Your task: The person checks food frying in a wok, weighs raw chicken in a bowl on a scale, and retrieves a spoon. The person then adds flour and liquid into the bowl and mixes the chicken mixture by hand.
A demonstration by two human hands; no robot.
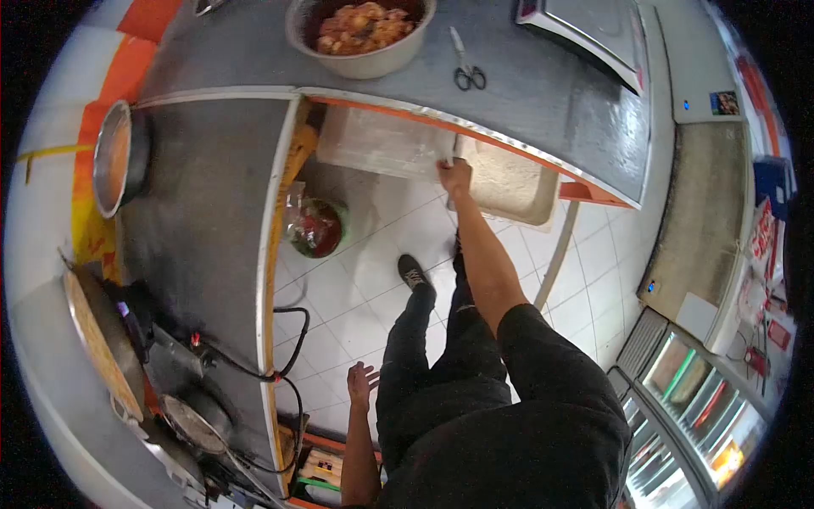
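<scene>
Fingers of the right hand (456, 176) grip the right end of a translucent lid (381, 146), beside a tub (513, 178) of pale powder; the overhanging front edge of the table (517, 93) partly hides both. Above: bowl (365, 61) of food, scissors (463, 66), scale (593, 34). Left hand (361, 386): fingers apart, holding nothing.

Pale square tiles with thin grout lines cover the floor (377, 288). A grey tabletop (526, 119) spans the far side, glare near its right end and orange trim under its near edge; it meets a darker grey counter (203, 220) along the left. The whitish left wall (42, 246) carries orange and yellow patches. At lower right, a glass-fronted cabinet (695, 390) shows brightly lit shelves.
</scene>
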